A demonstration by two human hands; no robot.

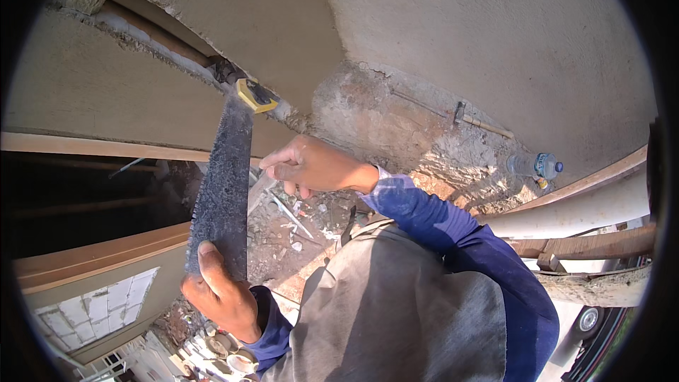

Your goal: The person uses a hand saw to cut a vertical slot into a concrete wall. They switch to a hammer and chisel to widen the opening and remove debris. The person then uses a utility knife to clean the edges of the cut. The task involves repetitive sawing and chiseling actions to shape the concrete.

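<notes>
In my left hand (223,293) I grip the tip end of a handsaw (225,177), thumb flat on its grey, speckled blade. The blade rises away from me, toothed edge to the left. Its yellow and black handle (256,95) is at the far end, in front of the wall's groove. My right hand (315,163) is just right of the blade, fingers closed round a pale, flat strip (259,192). The strip's kind is unclear, and part of it is hidden by the fingers and the saw.
A pipe (155,32) runs in a groove cut in the plastered wall. On the rough ledge lie a hammer (463,113), a thin rod (417,102) and a plastic bottle (534,165). Left is a wooden frame (106,258); rubble (304,240) covers the ground below. Poles (587,246) stand right.
</notes>
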